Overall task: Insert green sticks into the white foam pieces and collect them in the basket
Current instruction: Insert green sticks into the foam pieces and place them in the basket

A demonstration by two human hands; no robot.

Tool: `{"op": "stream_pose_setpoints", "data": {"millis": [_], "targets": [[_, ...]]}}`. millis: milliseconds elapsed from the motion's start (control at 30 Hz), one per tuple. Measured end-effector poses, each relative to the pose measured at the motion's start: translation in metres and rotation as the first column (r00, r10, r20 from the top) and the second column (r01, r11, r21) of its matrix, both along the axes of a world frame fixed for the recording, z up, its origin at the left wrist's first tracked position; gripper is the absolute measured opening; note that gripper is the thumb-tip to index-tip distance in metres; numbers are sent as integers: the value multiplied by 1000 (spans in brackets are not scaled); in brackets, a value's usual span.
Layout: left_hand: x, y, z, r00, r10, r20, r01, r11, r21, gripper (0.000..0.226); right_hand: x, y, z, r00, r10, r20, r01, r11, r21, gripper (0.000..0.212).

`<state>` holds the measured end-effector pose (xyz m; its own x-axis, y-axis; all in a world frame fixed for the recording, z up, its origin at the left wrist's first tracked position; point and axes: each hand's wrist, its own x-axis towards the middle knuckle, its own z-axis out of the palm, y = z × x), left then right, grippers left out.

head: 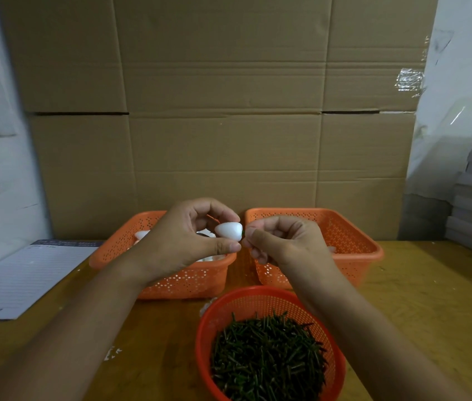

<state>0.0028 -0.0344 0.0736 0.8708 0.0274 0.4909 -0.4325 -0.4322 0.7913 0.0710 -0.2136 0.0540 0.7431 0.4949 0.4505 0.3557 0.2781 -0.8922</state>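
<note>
Left hand (188, 241) has its fingers curled round a white foam piece (228, 229), held above the table between the two rectangular baskets, while the right hand (281, 241) pinches a green stick (242, 234) whose tip sits right at the foam's flat end; only a sliver of stick shows. My read: keep the stick square to that face and push straight, bracing the foam so it doesn't dent. Round basket of sticks (269, 354) sits close below; left basket (119, 250) holds foam, right basket (353, 241) is the likely drop; nothing blocks.

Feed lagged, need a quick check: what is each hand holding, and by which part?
Left hand pinches the foam piece by its sides. Right hand pinches a green stick, mostly hidden, at the foam's end.
</note>
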Motion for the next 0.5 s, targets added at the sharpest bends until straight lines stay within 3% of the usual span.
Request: {"op": "stream_pose_setpoints", "data": {"millis": [500], "targets": [[0,1,-2,1000,-16,-13,16,1000,-2,31,3,1,-3,1000,5,-7,-6,999,-33,5]]}}
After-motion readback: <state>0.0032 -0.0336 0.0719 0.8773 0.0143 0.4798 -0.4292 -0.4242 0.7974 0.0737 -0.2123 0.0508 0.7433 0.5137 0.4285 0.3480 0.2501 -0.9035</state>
